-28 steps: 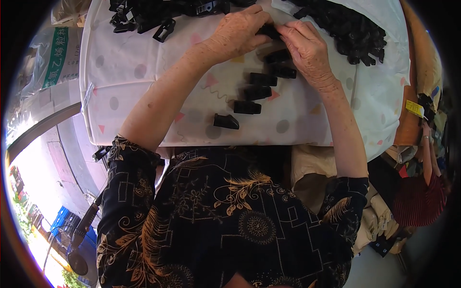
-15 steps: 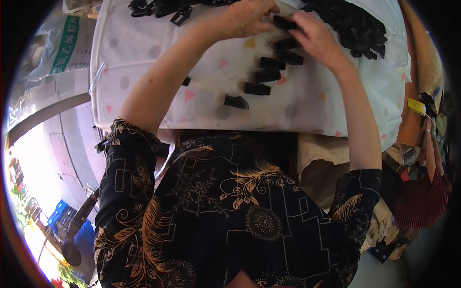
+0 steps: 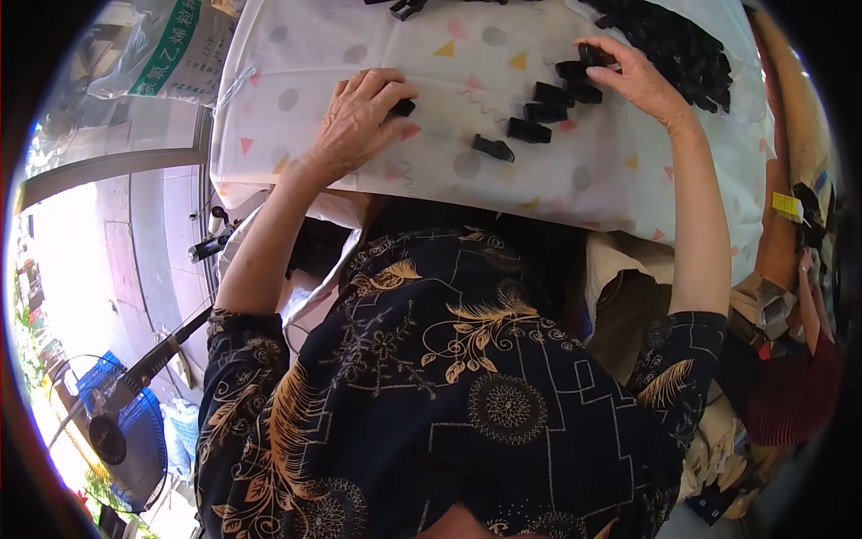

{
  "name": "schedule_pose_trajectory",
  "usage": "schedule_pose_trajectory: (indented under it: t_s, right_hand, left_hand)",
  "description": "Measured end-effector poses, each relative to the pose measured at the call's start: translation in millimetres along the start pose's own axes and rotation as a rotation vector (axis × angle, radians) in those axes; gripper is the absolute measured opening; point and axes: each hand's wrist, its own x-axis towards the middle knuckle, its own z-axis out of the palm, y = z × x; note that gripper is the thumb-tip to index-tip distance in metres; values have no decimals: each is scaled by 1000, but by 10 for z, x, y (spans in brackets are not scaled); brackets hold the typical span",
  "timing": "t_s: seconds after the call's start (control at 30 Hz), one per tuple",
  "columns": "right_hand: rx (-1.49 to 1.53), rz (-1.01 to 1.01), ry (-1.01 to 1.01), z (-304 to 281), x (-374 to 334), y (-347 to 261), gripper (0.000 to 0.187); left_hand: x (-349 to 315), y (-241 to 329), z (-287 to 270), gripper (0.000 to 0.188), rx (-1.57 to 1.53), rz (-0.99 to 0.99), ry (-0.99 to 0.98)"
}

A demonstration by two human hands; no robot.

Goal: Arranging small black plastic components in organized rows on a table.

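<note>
My left hand (image 3: 359, 117) rests low over the table at left centre, its thumb and curled fingers closed about a small black plastic piece (image 3: 404, 108), partly hidden by the fingers. At the far right my right hand (image 3: 639, 83) pinches another black plastic piece (image 3: 596, 56) between thumb and fingers. That piece is just above the upper end of a slanting row of similar black pieces (image 3: 529, 130), which runs down toward the table's near edge. Beside the right hand spreads a large heap of black pieces (image 3: 673, 45).
A pale cloth (image 3: 332, 54) with coloured shapes covers the table. More black pieces (image 3: 409, 7) lie at its far edge. A clear plastic bag (image 3: 184, 63) and a fan (image 3: 117, 440) stand to the left. Another person's arm (image 3: 808, 296) and dark red garment (image 3: 795, 395) show at right.
My left hand has left the right hand's side and come left and nearer, onto a lone black piece. The right hand stays by the row's upper end. The whole view has shifted.
</note>
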Motion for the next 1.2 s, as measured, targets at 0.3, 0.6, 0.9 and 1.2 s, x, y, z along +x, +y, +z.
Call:
schedule_pose_trajectory:
  t_s: [0.3, 0.6, 0.9, 1.2]
  right_hand:
    - [-178, -172, -114, 201, -93, -182, 85]
    - [-339, -174, 48, 626, -67, -344, 67]
    - [-364, -221, 362, 867, -295, -274, 49]
    - [-357, -327, 612, 1094, -283, -324, 44]
  left_hand:
    - [338, 575, 344, 25, -254, -27, 124]
    - [692, 832, 442, 62, 98, 70, -128]
    - [888, 792, 552, 59, 10, 53, -137]
    - [713, 817, 534, 51, -3, -8, -20]
